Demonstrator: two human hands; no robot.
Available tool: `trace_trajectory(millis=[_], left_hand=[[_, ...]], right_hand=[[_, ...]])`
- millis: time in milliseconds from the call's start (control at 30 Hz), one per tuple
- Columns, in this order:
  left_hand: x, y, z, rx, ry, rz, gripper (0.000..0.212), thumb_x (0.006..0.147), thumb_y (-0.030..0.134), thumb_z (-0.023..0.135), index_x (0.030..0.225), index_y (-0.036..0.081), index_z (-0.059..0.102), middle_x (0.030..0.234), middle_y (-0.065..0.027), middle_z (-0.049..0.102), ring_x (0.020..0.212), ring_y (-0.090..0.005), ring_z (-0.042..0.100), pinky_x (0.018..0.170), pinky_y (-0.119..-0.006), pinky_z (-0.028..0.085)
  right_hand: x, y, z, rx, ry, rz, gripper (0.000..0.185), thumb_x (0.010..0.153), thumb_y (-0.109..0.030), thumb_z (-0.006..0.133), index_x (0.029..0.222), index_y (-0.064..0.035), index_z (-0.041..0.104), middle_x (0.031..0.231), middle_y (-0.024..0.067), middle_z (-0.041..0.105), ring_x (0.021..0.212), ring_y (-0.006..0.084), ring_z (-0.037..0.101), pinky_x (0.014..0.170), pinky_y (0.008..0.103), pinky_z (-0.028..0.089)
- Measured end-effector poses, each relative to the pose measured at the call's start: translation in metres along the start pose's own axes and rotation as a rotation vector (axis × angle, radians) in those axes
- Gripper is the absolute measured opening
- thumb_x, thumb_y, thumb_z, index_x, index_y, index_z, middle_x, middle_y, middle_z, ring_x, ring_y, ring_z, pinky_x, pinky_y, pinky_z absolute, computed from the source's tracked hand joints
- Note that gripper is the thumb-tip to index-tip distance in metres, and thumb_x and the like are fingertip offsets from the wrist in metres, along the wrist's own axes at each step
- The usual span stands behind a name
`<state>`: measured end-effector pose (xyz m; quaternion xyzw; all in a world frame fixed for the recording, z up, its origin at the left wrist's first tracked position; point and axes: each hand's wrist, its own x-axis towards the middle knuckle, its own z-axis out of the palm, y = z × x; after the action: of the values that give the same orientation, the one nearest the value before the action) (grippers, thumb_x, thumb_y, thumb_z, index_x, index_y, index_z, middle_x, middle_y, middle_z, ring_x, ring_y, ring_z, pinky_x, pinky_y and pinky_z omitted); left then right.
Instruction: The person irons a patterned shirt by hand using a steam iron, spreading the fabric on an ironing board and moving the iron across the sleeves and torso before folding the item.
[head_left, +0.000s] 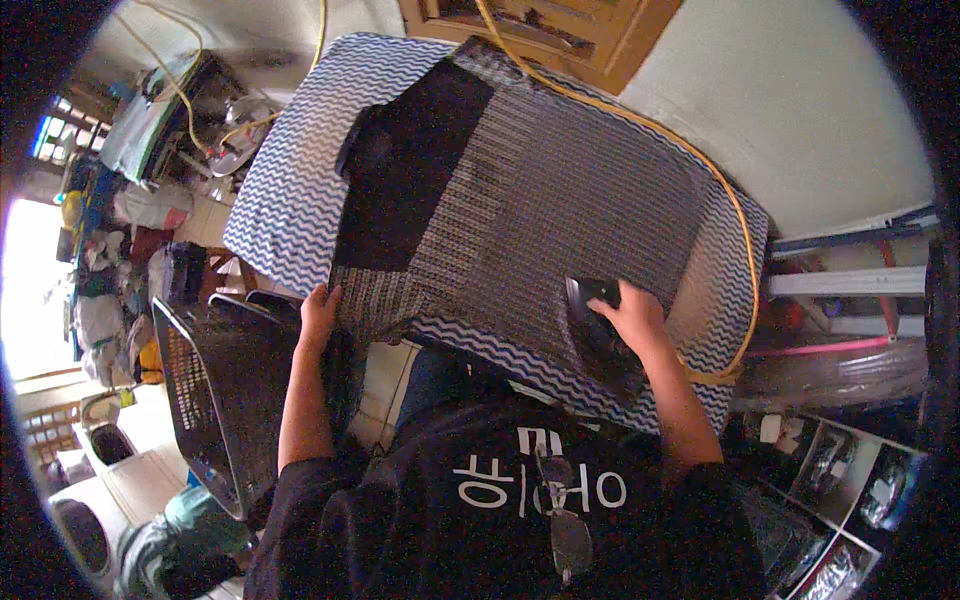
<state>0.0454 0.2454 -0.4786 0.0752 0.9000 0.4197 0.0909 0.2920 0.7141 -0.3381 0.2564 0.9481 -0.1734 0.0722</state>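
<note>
A shirt (577, 195) with a grey woven-look body and a black upper section lies spread on an ironing surface covered in blue-and-white zigzag cloth (289, 176). My right hand (637, 319) grips a dark clothes iron (592, 322), which rests on the grey part near the front edge. On the left, my left hand (320, 311) pinches the edge of a grey patterned sleeve (375, 296) at the near side of the surface. The iron's underside is hidden against the fabric.
A yellow cord (709, 161) loops over the surface's far and right sides. Beside my left arm stands a dark plastic laundry basket (247, 390). A wooden door (555, 34) and a pale wall (780, 112) border the far side. Metal shelving (847, 281) is at the right.
</note>
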Motion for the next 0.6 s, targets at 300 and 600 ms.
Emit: trace_trajectory(millis=[300,600], left_hand=[[-0.008,0.025,-0.002,-0.266,0.043,-0.196,0.023,0.084,0.020,0.058,0.076,0.000,0.053,0.068,0.0034,0.047,0.066,-0.0065,0.039,0.061,-0.023,0.037],[-0.014,0.001,0.005,-0.596,0.022,-0.315,0.019,0.086,0.018,0.057,0.090,-0.001,0.056,0.076,0.0039,0.052,0.070,-0.0053,0.045,0.063,-0.022,0.039]], right_hand=[[0.114,-0.160,0.045,0.029,-0.011,-0.392,0.050,0.071,-0.050,0.061,0.082,-0.0019,0.054,0.074,0.0206,0.060,0.074,0.0377,0.059,0.063,0.0443,0.045],[0.154,-0.337,0.092,0.096,-0.004,-0.809,0.043,0.069,-0.046,0.064,0.076,-0.0042,0.055,0.071,0.0170,0.061,0.069,0.0350,0.060,0.061,0.0446,0.047]])
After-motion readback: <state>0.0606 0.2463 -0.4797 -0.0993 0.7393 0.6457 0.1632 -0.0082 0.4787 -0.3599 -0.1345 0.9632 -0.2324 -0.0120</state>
